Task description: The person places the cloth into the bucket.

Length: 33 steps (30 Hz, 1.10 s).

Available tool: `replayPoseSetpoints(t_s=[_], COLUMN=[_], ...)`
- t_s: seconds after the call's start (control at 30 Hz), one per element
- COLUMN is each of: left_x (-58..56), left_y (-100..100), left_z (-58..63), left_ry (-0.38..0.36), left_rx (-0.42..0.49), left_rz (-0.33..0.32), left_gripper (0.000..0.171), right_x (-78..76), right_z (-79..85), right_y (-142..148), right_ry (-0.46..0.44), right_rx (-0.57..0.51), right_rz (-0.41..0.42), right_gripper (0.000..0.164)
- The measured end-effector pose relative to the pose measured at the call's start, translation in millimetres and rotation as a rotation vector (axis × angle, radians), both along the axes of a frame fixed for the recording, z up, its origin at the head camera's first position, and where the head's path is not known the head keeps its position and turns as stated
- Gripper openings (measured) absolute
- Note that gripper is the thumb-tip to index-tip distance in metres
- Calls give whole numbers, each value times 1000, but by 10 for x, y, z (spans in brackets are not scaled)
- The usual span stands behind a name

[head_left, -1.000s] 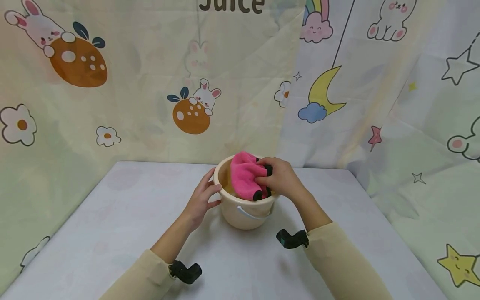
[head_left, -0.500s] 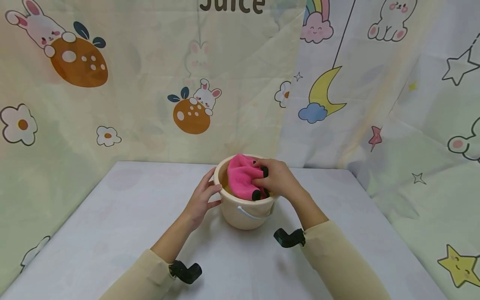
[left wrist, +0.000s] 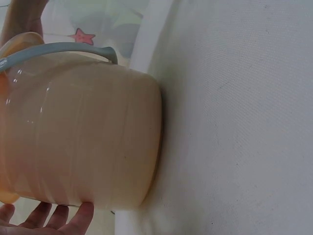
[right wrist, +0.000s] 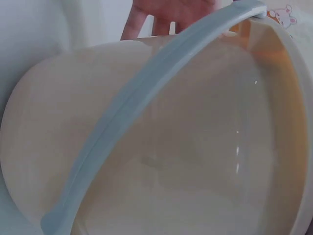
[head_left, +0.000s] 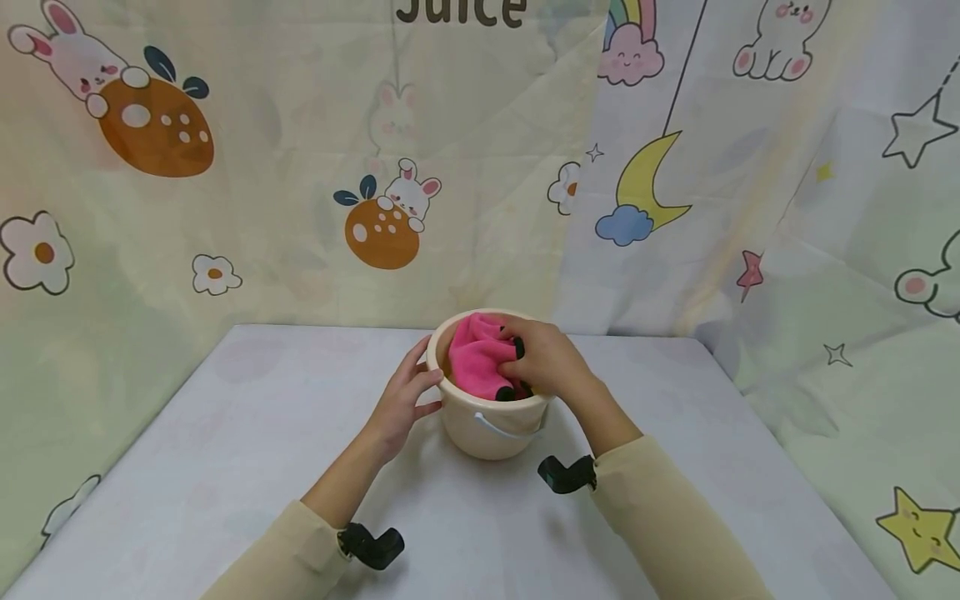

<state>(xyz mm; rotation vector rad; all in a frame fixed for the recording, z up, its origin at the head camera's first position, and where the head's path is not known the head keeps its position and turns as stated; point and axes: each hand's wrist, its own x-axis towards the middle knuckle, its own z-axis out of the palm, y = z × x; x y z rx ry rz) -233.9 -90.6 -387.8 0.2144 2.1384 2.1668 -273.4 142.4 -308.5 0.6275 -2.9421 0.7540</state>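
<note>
A cream bucket [head_left: 491,433] with a pale blue-grey handle [right wrist: 120,117] stands upright on the table. My left hand [head_left: 401,404] rests against its left side, fingers spread along the wall near the rim; in the left wrist view the fingertips [left wrist: 84,215] touch the wall. Inside the bucket's mouth is a bunched, soft pink fabric thing with black tips [head_left: 474,358]; its exact kind does not show. My right hand [head_left: 551,358] reaches over the right rim and grips its right side, with thumb and fingers around the fabric. The lower part of the fabric is hidden in the bucket.
The white table [head_left: 262,433] extends around the bucket, its back edge close behind. A printed cloth backdrop [head_left: 285,208] hangs behind and at both sides. Black wrist cameras [head_left: 372,546] sit on the beige sleeves [head_left: 675,517].
My right hand has moved left and slightly down, bringing the pink fabric thing lower into the bucket. The left hand and the bucket have stayed in place.
</note>
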Motion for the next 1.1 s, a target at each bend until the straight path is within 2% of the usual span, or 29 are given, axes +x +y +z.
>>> replayPoseSetpoints(t_s=[0.23,0.53,0.8,1.1], left_x=[15,5,13,7], left_y=[-5,-15,-13,-8], left_z=[5,-22,-12,-15], left_ry=[13,10,16,14], left_rx=[15,37,38,45], left_rz=[-2,-5,-9,-17], left_gripper=[68,67,68,68], right_x=[12,-15,4,16], right_z=[-9,-40,-45,-48], right_y=[-50,-92,-109,-94], right_ry=[0,-46,-47,-21], right_rx=[36,46,64,69], right_rz=[-38,-59,-63,-50], right_gripper=[53,60,63,52])
